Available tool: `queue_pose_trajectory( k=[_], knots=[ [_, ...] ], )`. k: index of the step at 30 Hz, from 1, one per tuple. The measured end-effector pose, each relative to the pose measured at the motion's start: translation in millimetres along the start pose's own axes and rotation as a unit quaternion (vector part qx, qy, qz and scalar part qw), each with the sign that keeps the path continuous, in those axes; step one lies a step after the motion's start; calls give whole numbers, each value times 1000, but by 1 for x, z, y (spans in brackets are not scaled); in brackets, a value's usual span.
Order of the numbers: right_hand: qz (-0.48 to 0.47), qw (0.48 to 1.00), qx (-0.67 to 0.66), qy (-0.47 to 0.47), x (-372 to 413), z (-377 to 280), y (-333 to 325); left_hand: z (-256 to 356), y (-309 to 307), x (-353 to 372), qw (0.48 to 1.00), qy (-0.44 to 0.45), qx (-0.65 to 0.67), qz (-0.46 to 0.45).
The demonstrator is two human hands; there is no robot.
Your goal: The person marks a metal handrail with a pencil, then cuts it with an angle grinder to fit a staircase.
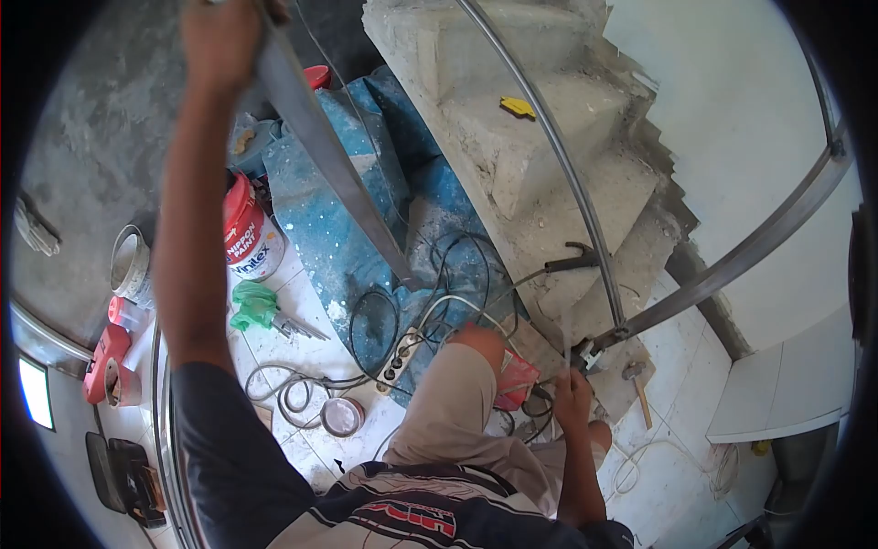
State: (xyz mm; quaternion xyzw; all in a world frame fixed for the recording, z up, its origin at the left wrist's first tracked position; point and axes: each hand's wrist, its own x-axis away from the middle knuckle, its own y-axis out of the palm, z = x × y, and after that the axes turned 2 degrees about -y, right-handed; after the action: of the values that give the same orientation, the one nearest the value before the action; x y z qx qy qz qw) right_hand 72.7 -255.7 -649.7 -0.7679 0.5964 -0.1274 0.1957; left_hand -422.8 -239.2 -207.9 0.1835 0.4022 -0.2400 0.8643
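Note:
My left hand [219, 50] is raised at the top left, closed round the upper end of a long grey metal bar [334, 156]. The bar slants down to the right, its lower end over the blue tarp [315, 215]. Down by my knee, my right hand [572, 400] is closed on a thin pale strip [566, 343] that points upward. Right beside that hand is the joint where a curved metal tube [555, 133] meets a thicker grey metal beam [732, 279]. A black-handled welding clamp [574, 263] lies close to the tube.
Concrete stairs [485, 137] rise ahead, with a yellow tool [518, 108] on one step. Cables tangle round a power strip [399, 360]. A hammer [637, 389] lies at the right. Paint buckets [251, 233] and a green bag [253, 305] stand left.

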Motion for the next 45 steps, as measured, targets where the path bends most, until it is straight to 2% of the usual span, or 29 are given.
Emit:
queue_pose_trajectory(
  k=[2, 4, 6, 7, 9, 11, 12, 14, 16, 19, 21, 22, 24, 27, 28, 30, 34, 37, 39, 41, 43, 44, 45],
  knots=[
    [34, 999, 0, -31, 8, 4, 1, -35, 3, 7, 998, -13, -3, -58],
    [69, 996, 3, -49, 17, 9, 2, -63, 18, 18, 998, 4, 12, -68],
    [41, 997, -32, 60, 23, 15, 7, -89, 36, 32, 996, 15, 27, -79],
    [41, 997, -30, 65, 25, 13, 11, -103, 44, 37, 995, -4, 33, -91],
    [21, 999, 34, -14, 23, 2, 24, -131, 56, 41, 994, -19, 41, -103],
    [19, 998, 41, -36, 22, -1, 37, -144, 66, 37, 993, 2, 20, -115],
    [16, 997, 49, -59, 21, -1, 42, -149, 73, 33, 995, 3, 33, -90],
    [-22, 996, 75, -43, 25, 7, 47, -158, 74, 25, 995, -20, -32, -90],
    [29, 990, 33, -134, 22, 9, 58, -178, 76, 10, 997, -2, -36, -63],
    [45, 986, 28, -160, 26, 39, 65, -202, 73, -2, 996, -78, -48, -13],
    [37, 990, 87, -107, 37, 46, 62, -230, 69, -3, 992, -98, -73, 7],
    [38, 989, 88, -110, 44, 42, 57, -250, 66, -3, 989, -106, -101, -3],
    [38, 997, 23, -64, 45, 34, 53, -286, 62, -6, 982, -109, -152, -27],
    [33, 999, 9, -34, 51, 100, 63, -302, 68, -7, 975, -148, -162, -42],
    [38, 999, 12, -37, 49, 98, 59, -315, 72, -9, 974, -166, -140, -56],
    [39, 991, 116, -55, 47, 74, 51, -329, 82, -13, 974, -166, -146, -52],
    [66, 991, 110, -36, 38, 46, 53, -369, 96, -20, 967, -173, -184, -45],
    [65, 992, 105, -27, 30, 51, 62, -376, 99, -13, 961, -178, -208, -34],
    [56, 998, -19, -3, 32, 61, 68, -389, 98, -10, 954, -171, -248, -13],
    [59, 995, 55, -59, 23, 18, 64, -383, 92, 3, 943, -200, -263, -39],
    [-23, 998, 64, 10, 12, -15, 55, -379, 88, 18, 938, -163, -304, -20],
    [-22, 998, 64, 16, 3, -25, 55, -374, 87, 24, 934, -157, -322, -2],
    [7, 996, 67, -63, -10, -36, 57, -371, 87, 25, 935, -155, -318, -3]
  ],
)
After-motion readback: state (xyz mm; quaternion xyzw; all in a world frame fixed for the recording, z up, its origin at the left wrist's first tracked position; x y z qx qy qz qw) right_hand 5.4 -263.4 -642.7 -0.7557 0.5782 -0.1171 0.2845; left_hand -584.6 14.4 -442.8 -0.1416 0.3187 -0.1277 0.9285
